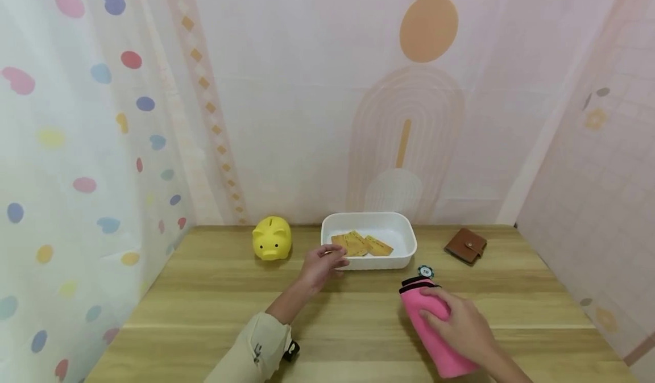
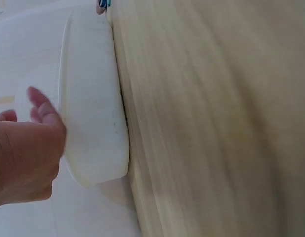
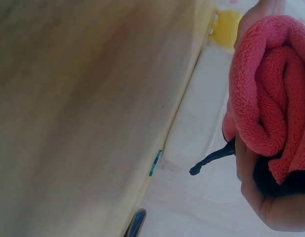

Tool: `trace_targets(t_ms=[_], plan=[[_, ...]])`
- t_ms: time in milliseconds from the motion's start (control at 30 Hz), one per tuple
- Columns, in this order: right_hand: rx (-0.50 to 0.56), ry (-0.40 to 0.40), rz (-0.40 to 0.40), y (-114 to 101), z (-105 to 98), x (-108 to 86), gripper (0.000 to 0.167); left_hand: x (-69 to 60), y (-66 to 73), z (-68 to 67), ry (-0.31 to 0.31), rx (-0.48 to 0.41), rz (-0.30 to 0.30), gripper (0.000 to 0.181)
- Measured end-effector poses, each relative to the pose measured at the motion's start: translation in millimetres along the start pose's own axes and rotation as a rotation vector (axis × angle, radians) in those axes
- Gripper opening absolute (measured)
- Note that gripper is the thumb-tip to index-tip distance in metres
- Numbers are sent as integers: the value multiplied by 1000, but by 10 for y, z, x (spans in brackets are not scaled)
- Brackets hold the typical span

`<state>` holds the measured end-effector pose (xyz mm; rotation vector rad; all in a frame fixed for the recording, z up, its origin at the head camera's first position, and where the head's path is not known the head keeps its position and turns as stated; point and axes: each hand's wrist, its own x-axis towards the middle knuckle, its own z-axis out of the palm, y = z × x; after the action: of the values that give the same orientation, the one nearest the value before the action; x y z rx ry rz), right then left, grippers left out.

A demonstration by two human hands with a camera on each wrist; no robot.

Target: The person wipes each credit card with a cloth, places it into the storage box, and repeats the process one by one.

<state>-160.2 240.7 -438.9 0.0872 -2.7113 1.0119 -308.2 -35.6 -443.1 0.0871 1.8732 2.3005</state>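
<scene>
My right hand [image 1: 463,320] grips a rolled pink towel [image 1: 435,343] with black edging, held above the front right of the table. In the right wrist view the towel's fluffy coiled end faces the camera, and a dark loop sticks out beside the fingers. At the front left rim of a white plastic bin [image 1: 381,263] is my left hand [image 1: 321,266], its fingers loosely bent. Nothing shows between those fingers in the left wrist view, where the hand [image 2: 29,153] is beside the bin's wall [image 2: 91,98]. Several golden cards [image 1: 378,245] lie inside the bin.
A yellow piggy bank [image 1: 272,241] stands left of the bin. To the right lies a brown wallet [image 1: 465,245] with a snap strap. A poker chip [image 1: 426,271] is on the wooden table [image 1: 204,303], just beyond the towel. Patterned curtains [image 1: 286,116] hang behind and at both sides.
</scene>
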Motion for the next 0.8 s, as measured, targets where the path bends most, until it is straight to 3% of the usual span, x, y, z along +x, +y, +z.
trace_targets(t_ms=[133,267,567,800], plan=[[31,-43,12,42,-4,47,42,-104,31,33,-70,168,3,24],[57,-100,-13,112,-10,113,44,-209,52,109,-124,266,40,25],[126,-208,-80,246,2,278,46,-419,102,305,-274,359,192,23],[104,-245,-69,318,-59,401,48,-476,139,347,-300,406,247,23]])
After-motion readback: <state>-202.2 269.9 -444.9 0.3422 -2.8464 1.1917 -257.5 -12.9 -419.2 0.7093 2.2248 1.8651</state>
